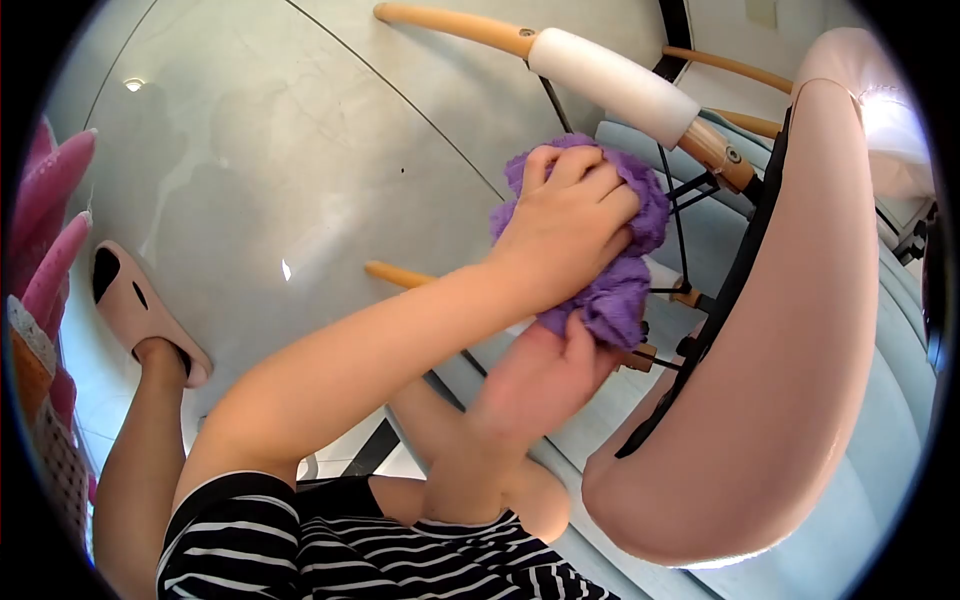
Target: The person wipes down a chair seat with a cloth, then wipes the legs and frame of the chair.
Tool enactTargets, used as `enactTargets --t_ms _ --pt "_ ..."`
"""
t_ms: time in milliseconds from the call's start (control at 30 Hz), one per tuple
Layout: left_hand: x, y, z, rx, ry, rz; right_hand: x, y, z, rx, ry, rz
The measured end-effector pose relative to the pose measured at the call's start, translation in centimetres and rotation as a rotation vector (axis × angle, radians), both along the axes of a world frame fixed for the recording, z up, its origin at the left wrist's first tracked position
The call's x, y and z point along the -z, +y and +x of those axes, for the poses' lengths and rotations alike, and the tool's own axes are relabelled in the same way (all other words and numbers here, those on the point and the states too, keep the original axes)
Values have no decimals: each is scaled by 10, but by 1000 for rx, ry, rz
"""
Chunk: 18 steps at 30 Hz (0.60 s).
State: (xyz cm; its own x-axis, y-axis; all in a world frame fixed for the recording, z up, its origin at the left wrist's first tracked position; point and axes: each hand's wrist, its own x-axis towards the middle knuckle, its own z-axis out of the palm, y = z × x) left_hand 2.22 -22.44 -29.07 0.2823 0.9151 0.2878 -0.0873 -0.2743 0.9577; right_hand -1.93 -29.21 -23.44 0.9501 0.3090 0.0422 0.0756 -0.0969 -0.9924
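Note:
A crumpled purple cloth (640, 215) is bunched between my two hands, beside the wooden legs of a tipped-over chair. My left hand (575, 215) presses down on it from above, fingers curled into the fabric. Just below, my right hand (545, 375), slightly blurred, grips the lower edge of the cloth with its thumb against it. Its other fingers are partly hidden near a short wooden leg end (637, 357). The chair's pink padded seat (760, 360) lies on its side to the right. One wooden leg (455, 25) wears a white foam sleeve (612, 85).
Light blue cushioned upholstery (880, 440) lies under the chair. Another wooden leg tip (395, 274) juts out left of my hands. Thin black metal rods (680, 225) brace the legs. A foot in a pink slipper (150, 315) rests on the glossy tiled floor (300, 180). Pink pointed objects (55, 190) show at far left.

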Motion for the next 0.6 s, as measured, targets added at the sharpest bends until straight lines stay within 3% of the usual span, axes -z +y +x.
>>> enactTargets --t_ms 200,400,500,533,600 --pt "20 -13 -14 36 3 98 13 -13 -19 35 141 58" --pt "5 -40 -53 329 -256 -231 -8 -47 -25 64 383 119" --pt "-6 -36 -34 344 -371 187 -27 -58 -35 76 386 122" --pt "-15 -33 -25 254 -267 315 -33 -57 -35 77 380 118" --pt "-14 -22 -18 433 -214 432 -33 -58 -29 46 380 117"
